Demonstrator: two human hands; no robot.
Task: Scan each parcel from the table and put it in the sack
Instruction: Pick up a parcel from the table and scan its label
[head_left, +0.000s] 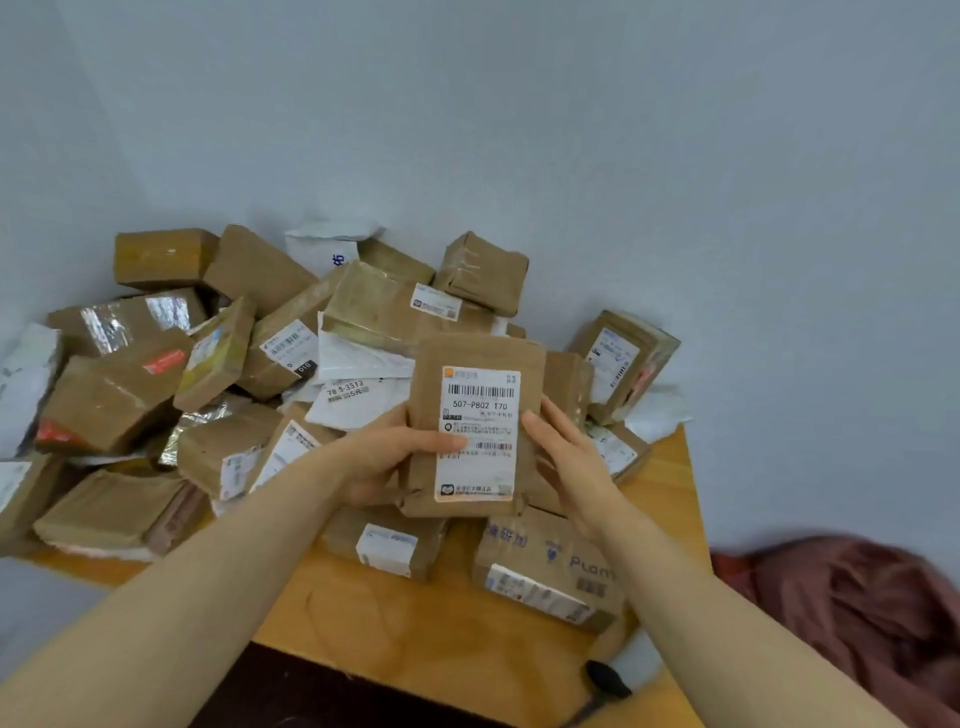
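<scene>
Pale grey walls (675, 156) behind an orange wooden table (415, 634)

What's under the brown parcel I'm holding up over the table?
Below the held parcel lie a brown parcel with a white label and a carton printed in blue. Their far edges and anything directly behind it are hidden.

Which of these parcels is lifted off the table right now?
The flat brown parcel labelled 507-P802 T70, held upright by the left hand and right hand; all the others lie in the pile.
</scene>
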